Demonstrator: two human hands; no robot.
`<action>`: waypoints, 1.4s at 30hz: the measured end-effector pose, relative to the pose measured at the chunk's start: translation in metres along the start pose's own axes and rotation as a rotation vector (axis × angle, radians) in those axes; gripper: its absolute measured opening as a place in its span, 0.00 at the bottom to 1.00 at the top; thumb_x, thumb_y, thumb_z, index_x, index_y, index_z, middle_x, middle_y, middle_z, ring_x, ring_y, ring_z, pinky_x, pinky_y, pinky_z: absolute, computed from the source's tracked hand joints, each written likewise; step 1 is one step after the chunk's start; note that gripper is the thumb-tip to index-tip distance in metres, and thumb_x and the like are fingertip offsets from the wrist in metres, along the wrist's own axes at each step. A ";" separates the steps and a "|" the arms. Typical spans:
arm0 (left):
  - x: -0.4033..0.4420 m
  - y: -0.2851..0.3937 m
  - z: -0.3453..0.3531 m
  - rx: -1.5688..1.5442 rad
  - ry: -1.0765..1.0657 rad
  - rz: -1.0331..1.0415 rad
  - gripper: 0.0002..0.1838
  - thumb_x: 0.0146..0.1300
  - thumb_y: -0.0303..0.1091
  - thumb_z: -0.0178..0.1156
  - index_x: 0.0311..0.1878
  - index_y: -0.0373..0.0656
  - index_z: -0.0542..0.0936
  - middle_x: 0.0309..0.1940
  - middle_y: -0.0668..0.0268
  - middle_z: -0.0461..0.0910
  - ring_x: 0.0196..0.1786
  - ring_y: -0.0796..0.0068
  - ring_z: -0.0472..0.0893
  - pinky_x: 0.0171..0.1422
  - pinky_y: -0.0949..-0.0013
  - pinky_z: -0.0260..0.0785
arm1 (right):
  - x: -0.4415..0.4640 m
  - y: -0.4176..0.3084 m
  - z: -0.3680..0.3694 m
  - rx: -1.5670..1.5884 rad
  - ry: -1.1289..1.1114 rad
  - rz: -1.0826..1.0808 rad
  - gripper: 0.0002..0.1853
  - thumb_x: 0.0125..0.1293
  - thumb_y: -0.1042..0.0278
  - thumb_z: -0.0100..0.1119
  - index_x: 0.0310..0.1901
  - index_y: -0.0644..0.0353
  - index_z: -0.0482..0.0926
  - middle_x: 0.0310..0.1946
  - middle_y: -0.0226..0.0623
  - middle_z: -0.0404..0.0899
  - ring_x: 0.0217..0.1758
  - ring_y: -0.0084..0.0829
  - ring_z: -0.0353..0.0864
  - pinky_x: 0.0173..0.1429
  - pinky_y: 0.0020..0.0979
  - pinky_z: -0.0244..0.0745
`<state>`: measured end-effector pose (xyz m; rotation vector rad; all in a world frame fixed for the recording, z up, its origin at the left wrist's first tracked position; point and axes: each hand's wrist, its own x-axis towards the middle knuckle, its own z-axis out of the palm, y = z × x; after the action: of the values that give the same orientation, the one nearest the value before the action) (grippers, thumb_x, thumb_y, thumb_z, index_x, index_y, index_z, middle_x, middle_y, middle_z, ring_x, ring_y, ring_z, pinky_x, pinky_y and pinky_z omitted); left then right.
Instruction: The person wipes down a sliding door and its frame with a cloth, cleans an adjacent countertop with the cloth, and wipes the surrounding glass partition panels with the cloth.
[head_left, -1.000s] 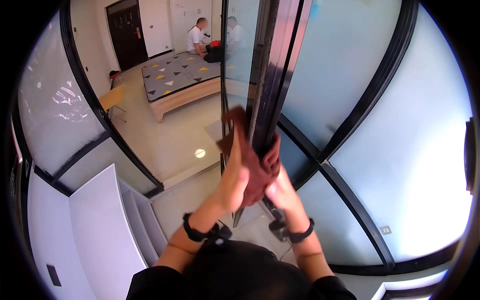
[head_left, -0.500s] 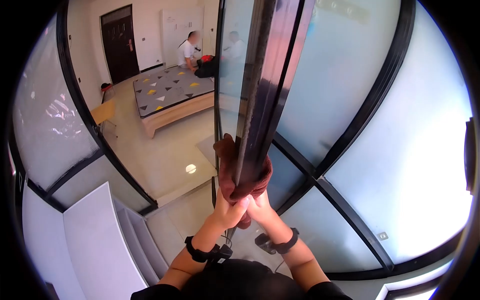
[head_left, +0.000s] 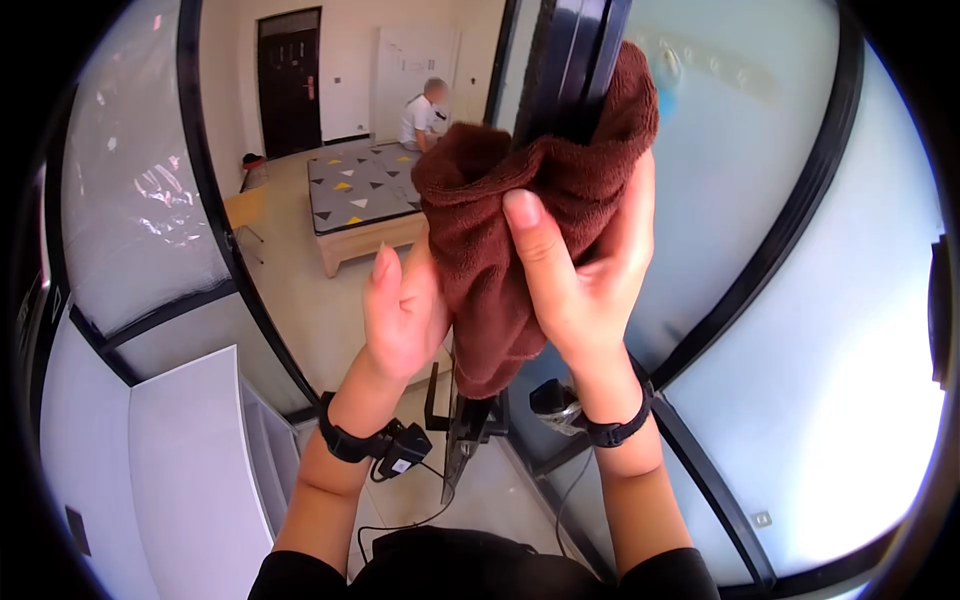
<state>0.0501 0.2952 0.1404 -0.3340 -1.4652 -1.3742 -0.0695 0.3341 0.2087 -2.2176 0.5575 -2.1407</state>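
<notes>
While the brown cloth (head_left: 490,250) hugs the black frame (head_left: 568,75) toward 1 o'clock, the right hand (head_left: 592,285) has its fingers clamped on it; left hand's (head_left: 405,315) at its 8 o'clock, thumb kinda apart from the fingers.

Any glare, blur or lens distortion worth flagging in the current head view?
Head view: strong glare washes out the frosted panel at right; small bright reflections streak the left glass pane; wide-angle distortion bows the black door frames, with black vignetting at the corners; the brown cloth and both hands look fairly sharp; the seated person's head is blurred out.
</notes>
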 end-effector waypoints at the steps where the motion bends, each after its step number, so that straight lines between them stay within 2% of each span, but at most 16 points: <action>1: -0.002 0.004 -0.001 -0.038 0.043 -0.010 0.44 0.66 0.62 0.36 0.70 0.32 0.45 0.71 0.56 0.51 0.73 0.65 0.52 0.75 0.63 0.40 | -0.002 0.000 0.003 0.003 -0.021 0.013 0.41 0.55 0.81 0.59 0.68 0.72 0.48 0.58 0.47 0.67 0.58 0.33 0.70 0.63 0.32 0.62; 5: -0.037 -0.012 -0.004 0.528 0.090 -0.089 0.38 0.69 0.49 0.43 0.71 0.33 0.44 0.71 0.54 0.50 0.73 0.63 0.51 0.74 0.64 0.39 | -0.032 0.002 0.009 0.016 -0.091 0.266 0.47 0.51 0.77 0.64 0.69 0.72 0.45 0.68 0.52 0.51 0.70 0.40 0.57 0.68 0.35 0.55; 7: -0.050 -0.016 -0.004 0.511 0.134 -0.093 0.38 0.69 0.45 0.44 0.71 0.33 0.41 0.70 0.53 0.50 0.73 0.61 0.51 0.74 0.63 0.39 | -0.052 0.009 0.006 -0.141 -0.160 0.277 0.41 0.55 0.74 0.64 0.67 0.67 0.49 0.57 0.40 0.65 0.59 0.29 0.66 0.64 0.31 0.60; 9: -0.058 -0.013 -0.004 0.456 0.196 -0.206 0.38 0.69 0.43 0.44 0.71 0.33 0.39 0.70 0.53 0.51 0.73 0.62 0.50 0.74 0.62 0.40 | -0.058 0.009 0.003 -0.082 -0.189 0.353 0.44 0.54 0.68 0.67 0.67 0.67 0.49 0.58 0.40 0.64 0.60 0.29 0.65 0.65 0.32 0.60; 11: -0.057 -0.007 0.002 0.392 0.239 -0.210 0.39 0.67 0.39 0.47 0.71 0.33 0.38 0.70 0.52 0.49 0.73 0.62 0.50 0.74 0.61 0.40 | -0.058 0.007 -0.001 0.253 -0.253 0.450 0.52 0.49 0.66 0.69 0.70 0.69 0.43 0.67 0.47 0.53 0.70 0.38 0.55 0.70 0.37 0.51; 15: -0.033 0.020 0.011 0.609 0.055 0.038 0.43 0.60 0.32 0.51 0.71 0.31 0.38 0.71 0.50 0.45 0.73 0.59 0.48 0.74 0.61 0.40 | -0.058 -0.009 -0.013 0.472 -0.262 0.620 0.52 0.50 0.65 0.68 0.70 0.68 0.42 0.66 0.46 0.55 0.69 0.35 0.56 0.70 0.36 0.52; 17: -0.018 0.035 0.021 0.729 0.070 0.219 0.43 0.57 0.28 0.53 0.71 0.30 0.41 0.71 0.47 0.45 0.74 0.55 0.47 0.74 0.59 0.39 | -0.061 -0.004 -0.016 0.408 -0.281 0.587 0.50 0.50 0.67 0.66 0.69 0.69 0.43 0.66 0.45 0.56 0.70 0.34 0.56 0.71 0.35 0.51; 19: -0.008 0.046 0.024 0.833 0.121 0.168 0.43 0.55 0.26 0.53 0.71 0.30 0.43 0.71 0.47 0.45 0.74 0.54 0.46 0.74 0.59 0.39 | -0.063 0.000 -0.013 0.247 -0.179 0.509 0.32 0.52 0.69 0.67 0.58 0.69 0.65 0.53 0.40 0.72 0.55 0.29 0.72 0.61 0.32 0.66; 21: 0.005 0.047 0.018 0.939 0.176 0.118 0.43 0.53 0.23 0.54 0.70 0.30 0.44 0.71 0.46 0.44 0.74 0.53 0.45 0.74 0.59 0.39 | -0.056 0.002 -0.010 0.063 -0.180 0.405 0.30 0.55 0.73 0.64 0.59 0.69 0.64 0.54 0.39 0.72 0.57 0.29 0.71 0.62 0.32 0.65; 23: 0.021 0.041 0.005 0.968 0.050 0.251 0.41 0.51 0.20 0.53 0.70 0.31 0.48 0.71 0.46 0.46 0.74 0.52 0.45 0.75 0.60 0.37 | -0.055 0.006 -0.008 0.145 -0.263 0.370 0.40 0.53 0.74 0.63 0.65 0.70 0.53 0.61 0.45 0.64 0.65 0.34 0.63 0.68 0.35 0.56; 28: 0.045 0.043 0.008 0.763 0.024 0.295 0.36 0.57 0.20 0.47 0.70 0.31 0.50 0.70 0.50 0.50 0.74 0.58 0.48 0.75 0.62 0.38 | -0.023 0.002 -0.007 0.033 -0.188 0.213 0.38 0.56 0.76 0.59 0.67 0.70 0.52 0.60 0.46 0.65 0.65 0.35 0.64 0.67 0.33 0.57; 33: 0.107 0.081 0.027 0.547 0.016 0.332 0.28 0.63 0.26 0.51 0.66 0.34 0.58 0.58 0.61 0.69 0.61 0.73 0.67 0.67 0.70 0.56 | 0.045 -0.007 0.005 0.038 -0.045 0.001 0.20 0.58 0.80 0.54 0.54 0.68 0.69 0.53 0.44 0.71 0.54 0.34 0.73 0.58 0.29 0.66; 38: 0.117 0.101 0.033 0.692 0.038 0.337 0.27 0.62 0.25 0.53 0.64 0.36 0.61 0.54 0.63 0.72 0.58 0.75 0.70 0.64 0.70 0.59 | 0.057 -0.002 0.015 -0.175 0.021 -0.205 0.24 0.54 0.81 0.50 0.56 0.69 0.67 0.54 0.46 0.71 0.53 0.38 0.75 0.57 0.30 0.67; 39: 0.109 0.102 0.033 0.704 0.057 0.337 0.27 0.62 0.25 0.53 0.64 0.36 0.61 0.54 0.63 0.72 0.58 0.75 0.70 0.64 0.70 0.59 | 0.048 -0.008 0.020 -0.128 0.000 -0.037 0.30 0.54 0.81 0.50 0.62 0.71 0.61 0.60 0.51 0.66 0.59 0.41 0.72 0.61 0.31 0.65; 41: 0.098 0.100 0.033 0.659 0.059 0.266 0.31 0.62 0.24 0.52 0.68 0.36 0.55 0.60 0.59 0.67 0.63 0.71 0.66 0.68 0.68 0.55 | 0.042 -0.005 0.022 -0.129 -0.042 -0.060 0.36 0.52 0.81 0.51 0.66 0.73 0.54 0.65 0.56 0.59 0.66 0.44 0.65 0.65 0.33 0.61; 42: 0.084 0.093 0.024 0.700 0.000 0.286 0.35 0.63 0.24 0.52 0.71 0.36 0.48 0.67 0.56 0.58 0.70 0.67 0.58 0.72 0.66 0.48 | 0.031 0.002 0.025 -0.252 -0.071 -0.278 0.37 0.52 0.81 0.52 0.67 0.74 0.52 0.68 0.60 0.53 0.70 0.48 0.58 0.67 0.34 0.57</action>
<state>0.0764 0.3071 0.2648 -0.0829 -1.7183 -0.5787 -0.0457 0.3181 0.2365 -2.6362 0.5746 -2.2104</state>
